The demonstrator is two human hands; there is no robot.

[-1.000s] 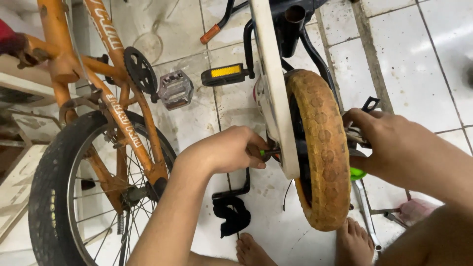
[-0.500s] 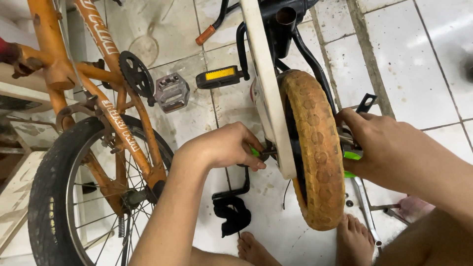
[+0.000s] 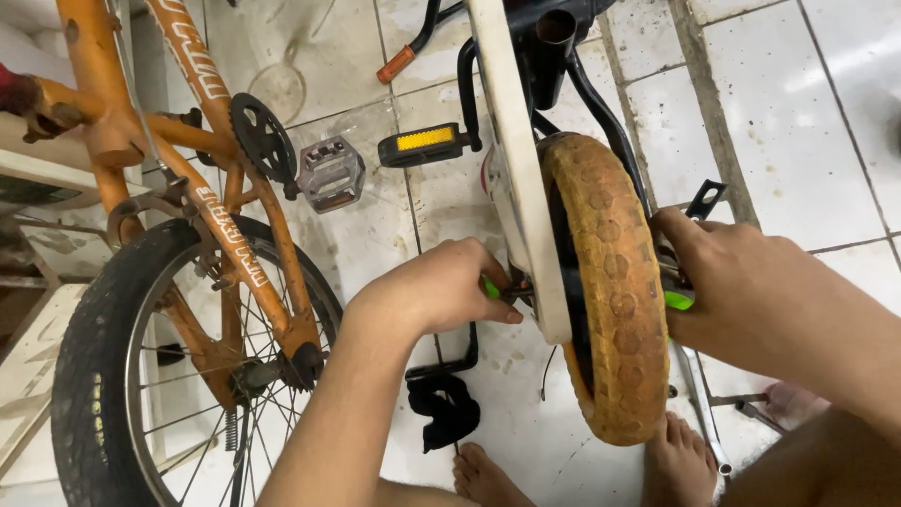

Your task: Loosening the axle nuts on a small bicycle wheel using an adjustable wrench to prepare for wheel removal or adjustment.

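Working at the axle of the small wheel (image 3: 605, 291), both sides are being handled at once. The left hand (image 3: 441, 291) is closed around a green-handled tool (image 3: 492, 287) whose tip meets the axle end just beside the white frame blade (image 3: 521, 188). The right hand (image 3: 751, 300) is curled on the far side of the tyre, where a second green-handled tool (image 3: 678, 300) shows under the fingers; how tightly it is gripped cannot be told, since the tyre hides most of it.

For this step to go well, it is judged that one tool should be held dead still while the other is turned, both seated squarely on their fittings so that no corners are rounded. The wheel should be kept from rocking, and fingers kept out of the gap between tyre and frame.

The wheel is held upright in the upturned white frame, above the tiled floor (image 3: 798, 113), between the two hands. Its tyre is worn and stained a yellow-brown, with a blocky tread pressed nearly flat. A black pedal with a yellow reflector (image 3: 424, 141) sticks out to its left.

An orange bicycle (image 3: 188, 188) with a black spoked tyre stands well to the left, and a dark rag (image 3: 446, 413) lies on the floor near bare feet (image 3: 493, 479).
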